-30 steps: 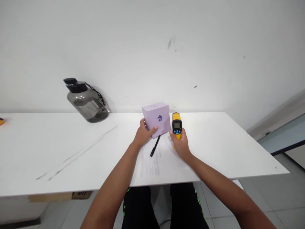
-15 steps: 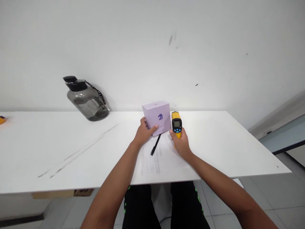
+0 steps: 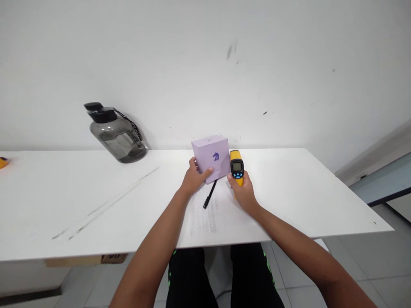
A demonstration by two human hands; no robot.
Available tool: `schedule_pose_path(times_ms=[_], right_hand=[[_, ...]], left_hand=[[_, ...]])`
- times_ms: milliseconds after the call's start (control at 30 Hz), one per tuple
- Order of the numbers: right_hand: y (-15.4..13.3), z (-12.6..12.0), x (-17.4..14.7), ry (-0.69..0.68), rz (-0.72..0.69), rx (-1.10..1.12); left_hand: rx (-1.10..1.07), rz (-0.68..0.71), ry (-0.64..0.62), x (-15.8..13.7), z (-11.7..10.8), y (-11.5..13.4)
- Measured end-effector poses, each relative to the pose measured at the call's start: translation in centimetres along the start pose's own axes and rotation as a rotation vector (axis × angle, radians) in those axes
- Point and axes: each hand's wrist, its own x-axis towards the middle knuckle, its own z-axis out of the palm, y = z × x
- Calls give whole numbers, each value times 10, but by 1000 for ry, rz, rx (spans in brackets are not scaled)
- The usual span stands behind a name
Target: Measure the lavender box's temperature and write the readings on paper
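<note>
A light purple box (image 3: pixel 210 154) with a dark horse-head mark is gripped by my left hand (image 3: pixel 194 177), thumb on its front face and fingers round its left side. My right hand (image 3: pixel 244 190) is closed round the handle of a yellow and black infrared thermometer (image 3: pixel 236 166), its small screen and blue buttons turned toward me. The thermometer is just right of the box; whether they touch I cannot tell. Below the box a black pen (image 3: pixel 209 196) lies on a sheet of paper (image 3: pixel 221 224) covered in faint writing.
A grey see-through bottle (image 3: pixel 118 139) with a black lid and strap stands at the back left by the wall (image 3: pixel 192 77). A small orange and dark object (image 3: pixel 3 162) shows at the left edge. The white table (image 3: pixel 314 196) ends in a slanted right edge.
The thermometer in my right hand has shifted very slightly left, closer to the box. My left hand and the box look unchanged.
</note>
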Motion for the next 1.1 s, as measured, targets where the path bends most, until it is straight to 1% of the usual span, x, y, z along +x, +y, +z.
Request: schedule_pose_path(times_ms=[467,1100], right_hand=[[6,0,2,-26,-7,-5],[1,-1,0,-49,25,-5]], left_hand=[[-11,-21,6,1,0,-2],[3,-31,1,-1,0,3]])
